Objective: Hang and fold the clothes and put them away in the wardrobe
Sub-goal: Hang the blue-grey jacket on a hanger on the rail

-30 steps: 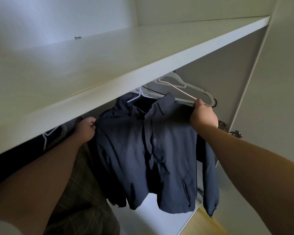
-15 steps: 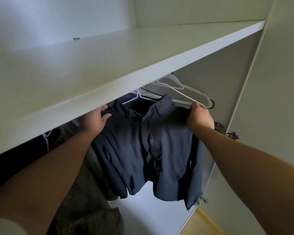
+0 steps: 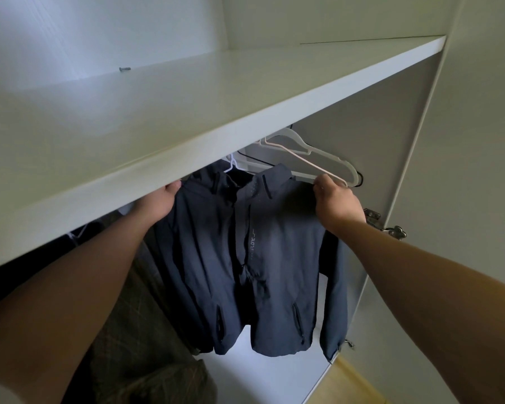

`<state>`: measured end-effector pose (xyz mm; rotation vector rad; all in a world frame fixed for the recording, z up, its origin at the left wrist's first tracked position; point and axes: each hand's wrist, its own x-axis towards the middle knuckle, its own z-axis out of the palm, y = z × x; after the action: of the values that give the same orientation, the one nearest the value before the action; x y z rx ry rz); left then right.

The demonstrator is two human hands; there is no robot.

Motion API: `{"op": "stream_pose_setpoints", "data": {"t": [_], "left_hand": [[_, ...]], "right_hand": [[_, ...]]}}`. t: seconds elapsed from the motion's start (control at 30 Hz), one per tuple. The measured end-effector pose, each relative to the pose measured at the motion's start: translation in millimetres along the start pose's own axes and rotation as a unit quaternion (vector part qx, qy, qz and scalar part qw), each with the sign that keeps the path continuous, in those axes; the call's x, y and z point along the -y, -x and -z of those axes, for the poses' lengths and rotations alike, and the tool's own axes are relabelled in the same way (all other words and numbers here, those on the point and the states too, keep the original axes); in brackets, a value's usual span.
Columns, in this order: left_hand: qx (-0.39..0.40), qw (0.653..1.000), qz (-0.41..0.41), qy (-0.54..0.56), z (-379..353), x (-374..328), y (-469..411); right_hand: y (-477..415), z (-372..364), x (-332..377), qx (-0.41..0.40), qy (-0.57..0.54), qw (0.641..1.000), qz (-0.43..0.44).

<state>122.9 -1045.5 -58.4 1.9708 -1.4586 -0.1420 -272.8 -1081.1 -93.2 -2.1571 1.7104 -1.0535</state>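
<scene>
Wardrobe shelf: white board that ran across the upper half of the frame; its front edge hid the rail.
Navy jacket: zip-fronted, hung at centre frame inside the wardrobe under the shelf, front to the camera, sleeves loose, hem above the white floor.
Plaid garment: olive check, lower left, just beside the jacket.
Right hand: centre right, fingers curled and pinching the jacket's shoulder.
Left hand: centre left, at the other shoulder; fingers lay under the shelf edge, so its grip could not be told.
Empty hangers: pale, bunched upper right of the collar, one arm touching the right fingertips.
Jacket hanger hook: white, above the collar; seating on the rail not visible.
Door hinge: metal, right of the right wrist.
Screw: loose on the shelf, upper left.
Risk, drop: release before the hook sat on the rail would likely let the jacket fall.
Risk, snag: the right fingers could catch an empty hanger and pull it off.
Risk, slip: uneven pulls might drag a shoulder off its hanger.
</scene>
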Motion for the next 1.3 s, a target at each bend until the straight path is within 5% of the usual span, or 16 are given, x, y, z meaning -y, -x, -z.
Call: {"op": "stream_pose_setpoints", "data": {"t": [0.17, 0.7, 1.3], "left_hand": [[0.054, 0.992, 0.057, 0.095, -10.0, 2.5, -7.8], [0.010, 0.999, 0.039, 0.014, -10.0, 28.5, 23.4], [0.059, 0.996, 0.011, -0.072, -14.2, 62.2, 33.2]], "right_hand": [[-3.9, -0.7, 0.5, 0.055, -0.030, 0.997, -0.047], [-12.2, 7.6, 16.3, 0.053, -0.025, 0.998, -0.037], [-22.6, 11.7, 12.5, 0.060, 0.020, 0.998, -0.018]]}}
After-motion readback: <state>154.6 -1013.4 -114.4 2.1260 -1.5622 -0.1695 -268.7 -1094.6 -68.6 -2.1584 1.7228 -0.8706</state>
